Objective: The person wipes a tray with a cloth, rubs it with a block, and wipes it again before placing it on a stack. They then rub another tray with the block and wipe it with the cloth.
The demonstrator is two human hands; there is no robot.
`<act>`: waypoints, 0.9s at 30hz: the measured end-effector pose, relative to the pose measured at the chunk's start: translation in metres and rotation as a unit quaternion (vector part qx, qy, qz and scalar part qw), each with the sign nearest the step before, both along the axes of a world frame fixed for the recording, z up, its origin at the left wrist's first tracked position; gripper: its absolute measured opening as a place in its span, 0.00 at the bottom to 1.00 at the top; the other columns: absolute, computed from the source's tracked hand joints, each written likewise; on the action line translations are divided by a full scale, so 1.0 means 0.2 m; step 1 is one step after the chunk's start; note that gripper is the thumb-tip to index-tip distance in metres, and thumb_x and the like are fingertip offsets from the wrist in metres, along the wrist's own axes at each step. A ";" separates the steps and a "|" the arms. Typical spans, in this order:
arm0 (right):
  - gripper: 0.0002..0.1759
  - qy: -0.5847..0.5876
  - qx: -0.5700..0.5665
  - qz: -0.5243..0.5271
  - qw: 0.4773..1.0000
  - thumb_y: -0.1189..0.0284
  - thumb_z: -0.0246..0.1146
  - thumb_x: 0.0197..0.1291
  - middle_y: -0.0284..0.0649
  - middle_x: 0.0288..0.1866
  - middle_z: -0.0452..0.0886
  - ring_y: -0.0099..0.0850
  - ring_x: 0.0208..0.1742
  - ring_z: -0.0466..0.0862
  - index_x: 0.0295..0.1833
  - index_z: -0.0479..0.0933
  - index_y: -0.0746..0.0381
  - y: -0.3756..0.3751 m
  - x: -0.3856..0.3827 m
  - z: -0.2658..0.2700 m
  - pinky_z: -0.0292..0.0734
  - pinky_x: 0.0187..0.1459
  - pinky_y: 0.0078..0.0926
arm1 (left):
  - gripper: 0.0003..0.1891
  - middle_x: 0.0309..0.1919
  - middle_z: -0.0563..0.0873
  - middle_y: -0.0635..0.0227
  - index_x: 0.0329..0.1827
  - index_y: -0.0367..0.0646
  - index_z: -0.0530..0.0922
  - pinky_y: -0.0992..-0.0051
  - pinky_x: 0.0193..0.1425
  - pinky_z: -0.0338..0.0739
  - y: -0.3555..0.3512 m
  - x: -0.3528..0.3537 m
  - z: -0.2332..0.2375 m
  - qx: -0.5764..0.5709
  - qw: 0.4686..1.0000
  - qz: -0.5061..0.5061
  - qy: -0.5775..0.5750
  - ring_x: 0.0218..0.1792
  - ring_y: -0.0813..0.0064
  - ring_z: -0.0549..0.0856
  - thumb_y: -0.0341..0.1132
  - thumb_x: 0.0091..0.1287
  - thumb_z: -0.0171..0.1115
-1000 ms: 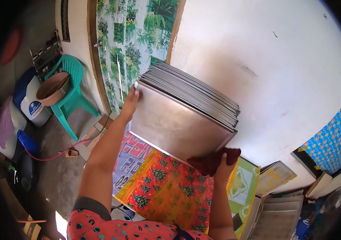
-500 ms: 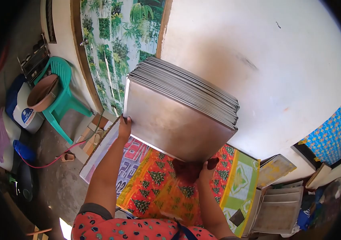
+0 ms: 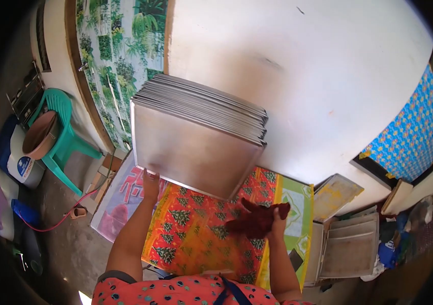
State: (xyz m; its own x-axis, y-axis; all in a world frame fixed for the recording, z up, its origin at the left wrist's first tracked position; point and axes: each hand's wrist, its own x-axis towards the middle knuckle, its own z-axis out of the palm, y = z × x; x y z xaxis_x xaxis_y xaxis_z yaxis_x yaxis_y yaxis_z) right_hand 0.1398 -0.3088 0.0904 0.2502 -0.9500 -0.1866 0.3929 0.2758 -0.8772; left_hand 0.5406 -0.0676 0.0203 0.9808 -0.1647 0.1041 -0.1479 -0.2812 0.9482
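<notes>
A thick stack of metal trays (image 3: 191, 145) stands on edge and leans toward the wall, with the flat face of the front tray turned to me. At that tray's lower left edge, my left hand (image 3: 150, 185) touches the metal with its fingers apart. My right hand (image 3: 277, 223) grips a dark red cloth (image 3: 257, 221), which hangs bunched over the table just below the stack's lower right corner. A cover (image 3: 191, 244) in red and orange with a Christmas tree print lies under the cloth and the trays.
On the left, a green plastic chair (image 3: 64, 147) bears a brown basin (image 3: 41, 137). A pink hose (image 3: 66, 221) crosses the floor. More metal trays (image 3: 348, 249) and a yellow-stained panel (image 3: 336, 195) lean at the right. A small dark square (image 3: 296, 259) lies on the green cover.
My left hand has shifted from the front tray's left side to its lower edge. My right hand has drawn the cloth away from the tray's bottom edge. The view has turned right.
</notes>
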 end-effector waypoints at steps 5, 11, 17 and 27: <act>0.28 -0.012 -0.077 -0.058 0.995 0.70 0.63 0.63 0.39 0.59 0.74 0.36 0.56 0.77 0.66 0.63 0.61 -0.29 -0.37 0.15 0.74 0.58 0.36 | 0.15 0.36 0.85 0.60 0.42 0.33 0.81 0.72 0.50 0.74 0.13 -0.72 0.23 0.054 0.990 -0.122 0.040 0.41 0.70 0.82 0.40 0.66 0.60; 0.31 0.152 0.037 0.126 0.980 0.60 0.62 0.63 0.37 0.59 0.74 0.33 0.55 0.75 0.68 0.64 0.61 -0.58 -0.57 0.12 0.72 0.53 0.34 | 0.14 0.40 0.84 0.58 0.51 0.38 0.77 0.70 0.49 0.76 0.39 -1.82 0.12 0.087 0.923 -0.335 0.167 0.44 0.67 0.83 0.38 0.70 0.53; 0.18 0.157 -0.060 0.102 0.981 0.62 0.59 0.65 0.36 0.40 0.77 0.26 0.37 0.76 0.55 0.72 0.62 -0.61 -0.92 -0.07 0.74 0.40 0.29 | 0.16 0.42 0.82 0.57 0.52 0.41 0.75 0.66 0.51 0.75 0.83 -2.45 0.06 0.090 0.825 -0.557 0.027 0.48 0.61 0.81 0.41 0.70 0.51; 0.16 0.471 -0.474 0.098 0.738 0.69 0.63 0.58 0.52 0.48 0.77 0.39 0.47 0.78 0.51 0.76 0.63 -0.24 -1.44 -0.12 0.73 0.47 0.34 | 0.14 0.48 0.81 0.54 0.51 0.40 0.76 0.64 0.53 0.76 1.46 -3.04 -0.41 0.379 0.802 -0.377 0.267 0.50 0.55 0.81 0.35 0.66 0.53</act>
State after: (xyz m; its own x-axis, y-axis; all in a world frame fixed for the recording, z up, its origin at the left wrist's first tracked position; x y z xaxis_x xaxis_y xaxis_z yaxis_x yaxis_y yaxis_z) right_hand -0.1480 -0.3570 0.0661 0.5828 -0.7288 0.3594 -0.4795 -0.6655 -0.5720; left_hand -0.0678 0.2248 -0.0616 0.4442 -0.5484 -0.7085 -0.1761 -0.8288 0.5311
